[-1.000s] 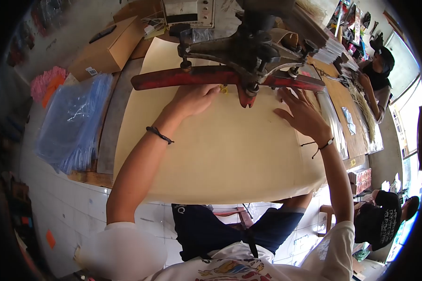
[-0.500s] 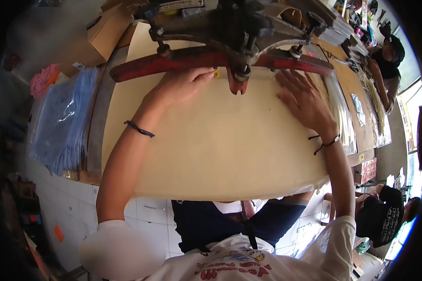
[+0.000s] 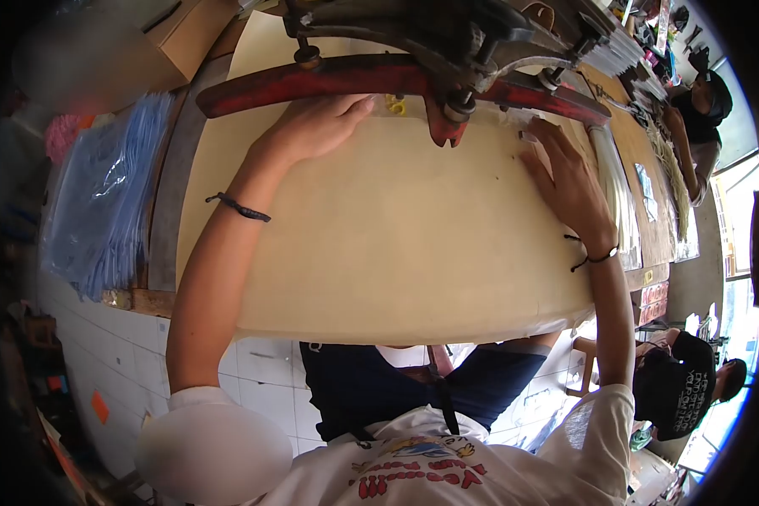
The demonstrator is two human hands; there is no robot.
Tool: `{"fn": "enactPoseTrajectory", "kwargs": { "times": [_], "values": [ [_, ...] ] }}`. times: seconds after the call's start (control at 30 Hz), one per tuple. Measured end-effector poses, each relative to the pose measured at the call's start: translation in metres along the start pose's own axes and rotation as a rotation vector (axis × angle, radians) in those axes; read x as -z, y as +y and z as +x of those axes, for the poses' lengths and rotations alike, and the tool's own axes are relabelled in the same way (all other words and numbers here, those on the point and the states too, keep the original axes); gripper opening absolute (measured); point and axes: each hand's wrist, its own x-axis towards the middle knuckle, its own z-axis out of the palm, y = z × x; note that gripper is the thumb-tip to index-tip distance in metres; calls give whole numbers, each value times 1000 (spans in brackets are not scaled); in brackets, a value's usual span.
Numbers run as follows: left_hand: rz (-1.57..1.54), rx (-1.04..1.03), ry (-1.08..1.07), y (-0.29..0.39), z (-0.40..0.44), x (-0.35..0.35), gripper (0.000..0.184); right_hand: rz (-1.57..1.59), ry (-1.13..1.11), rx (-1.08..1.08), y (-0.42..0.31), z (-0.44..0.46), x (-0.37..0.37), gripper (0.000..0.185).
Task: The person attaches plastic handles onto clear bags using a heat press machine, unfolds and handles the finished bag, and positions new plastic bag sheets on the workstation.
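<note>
A large cream sheet (image 3: 396, 228) covers the table in front of me. Across its far part stands a red metal bar (image 3: 329, 82) on a dark machine frame (image 3: 422, 29). My left hand (image 3: 325, 125) rests on the sheet just below the bar's left half, its fingertips partly under the bar; whether it holds anything is hidden. Small yellow rings (image 3: 395, 104) show beside those fingertips. My right hand (image 3: 565, 175) lies on the sheet's right side, fingers apart, with nothing in it.
Clear blue plastic bags (image 3: 105, 190) are stacked at the left, near a cardboard box (image 3: 190, 38). Plastic strips (image 3: 620, 194) lie along the right edge. One person (image 3: 698, 126) is at the upper right, another (image 3: 675, 384) at the lower right.
The view has shifted, so the sheet and bar sit higher in it. My left hand has slid left, away from the yellow rings. My right hand has moved slightly right and nearer me.
</note>
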Motion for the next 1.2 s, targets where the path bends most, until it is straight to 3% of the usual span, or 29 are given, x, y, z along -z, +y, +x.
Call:
{"fn": "enactPoseTrajectory", "kwargs": {
  "times": [0.13, 0.23, 0.37, 0.63, 0.83, 1.03, 1.2],
  "values": [
    [55, -11, -22, -9, 7, -2, 49, -64, 23, 122, 8, 1, -2, 37],
    [72, 113, -100, -7, 6, 4, 50, 17, -18, 125, 7, 3, 3, 36],
    [28, 42, -55, -7, 1, 2, 51, -217, 78, 214, 7, 3, 5, 39],
    [59, -160, 69, -9, 0, 0, 49, -87, 9, 114, 9, 1, 8, 41],
    [-9, -72, -36, 3, -3, 8, 49, -10, 15, -14, 0, -2, 12, 43],
    [71, -71, -16, 5, -4, 10, 46, -88, 10, 69, 8, 0, 8, 53],
    [0, -61, -34, 7, -5, 8, 42, -134, 36, 106, 6, 0, 8, 49]
  ]
}}
